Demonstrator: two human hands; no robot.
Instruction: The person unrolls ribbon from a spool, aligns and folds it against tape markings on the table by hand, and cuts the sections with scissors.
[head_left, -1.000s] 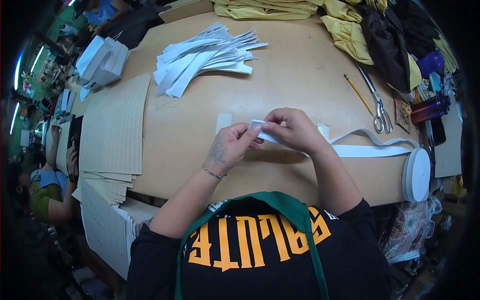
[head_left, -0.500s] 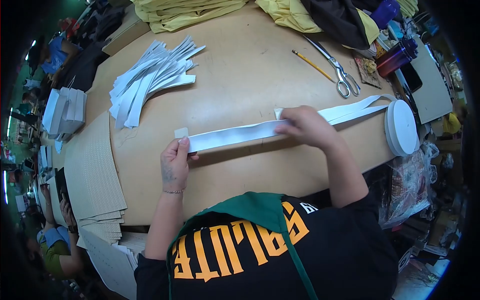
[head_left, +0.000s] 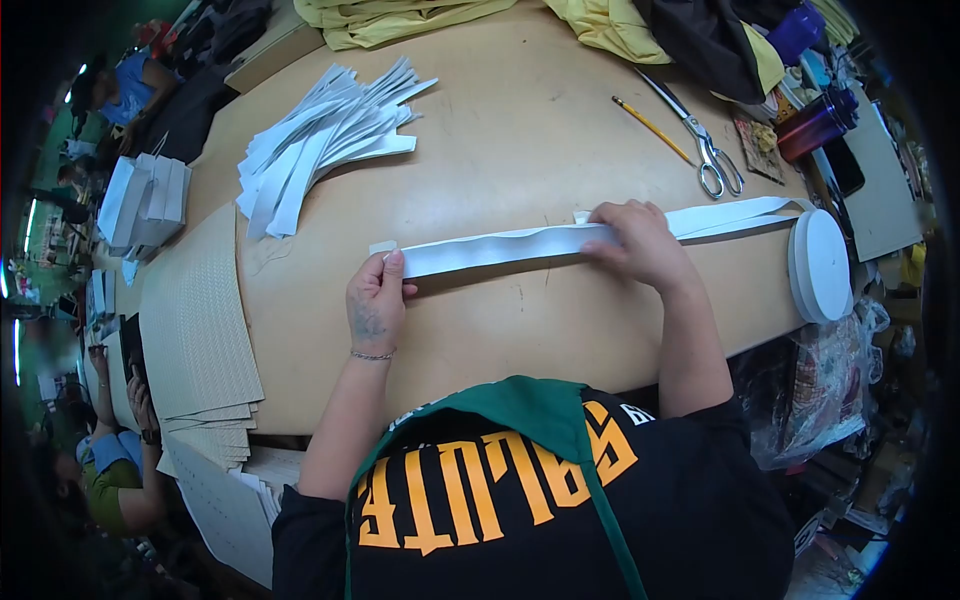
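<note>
The person wears a black shirt with short, loose sleeves, the left sleeve and the right sleeve both plain black. Big yellow-orange letters run across the chest in a row, tall, blocky and sharp-cornered, appearing upside down from above. Smaller white letters show near the right shoulder, partly cut off by folds. A dark green cloth lies over the upper chest, wide along the top, with a narrow green strap running down the front. A silver-coloured chain bracelet circles the left wrist, and a tattoo, its design too blurred to read, marks the back of the left hand.
</note>
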